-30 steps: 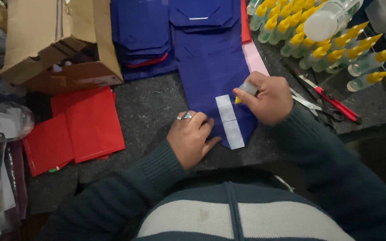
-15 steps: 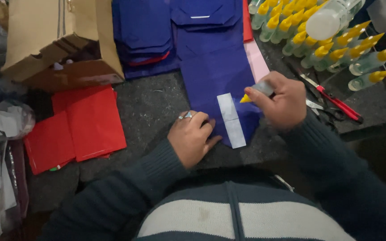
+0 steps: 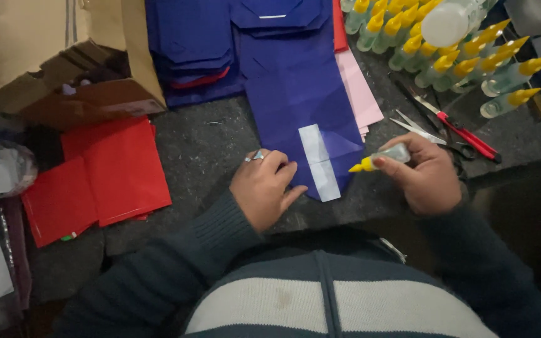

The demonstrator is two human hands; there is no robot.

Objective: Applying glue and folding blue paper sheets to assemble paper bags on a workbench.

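Glue bottle [image 3: 388, 156] sits in the right hand [image 3: 424, 175], and I can see the fingers [image 3: 402, 166] wrapped tightly around its clear body, with the yellow nozzle aimed left at the blue paper sheet [image 3: 295, 94]. The nozzle tip hangs just beside the sheet's lower right edge; I cannot tell whether it touches the paper. A white strip [image 3: 318, 161] runs down the lower end of that blue sheet, between the two hands.

My view of the left hand [image 3: 263, 188] shows it resting palm down on the dark desk [image 3: 201, 150], fingers loosely curled with nothing held in them, their tips on or right at the near left edge of the blue sheet beside the white strip. There is a ring on one finger.

Behind the blue sheet lies a stack of more blue paper [image 3: 189, 44], and pink sheets [image 3: 359, 94] peek out from under its right side. To the right of the pink sheets I see scissors with red handles [image 3: 455, 128] lying on the desk, just beyond the right hand. Farther back stands a cluster of glue bottles with yellow caps [image 3: 452, 50], packed close together. On the left, red sheets [image 3: 104, 175] lie flat on the desk, and an open cardboard box [image 3: 64, 56] sits behind them.
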